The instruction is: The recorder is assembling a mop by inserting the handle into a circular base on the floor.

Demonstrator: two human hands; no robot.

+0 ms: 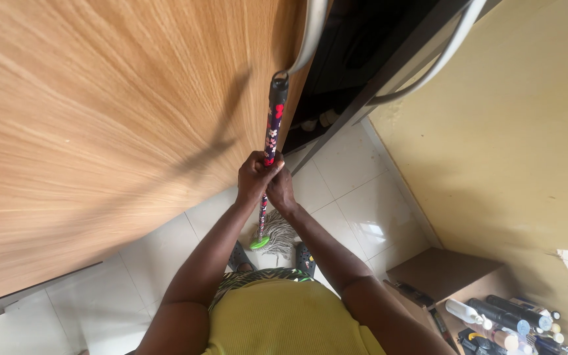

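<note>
Both hands point(267, 181) mid mop handle point(273, 121)

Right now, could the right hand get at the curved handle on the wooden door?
Probably yes, once it lets go: the right hand grips the mop handle, whose top sits just below the door handle, with nothing in between.

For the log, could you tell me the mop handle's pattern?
Dark with red and white flowers, on the mop handle; head view.
</note>
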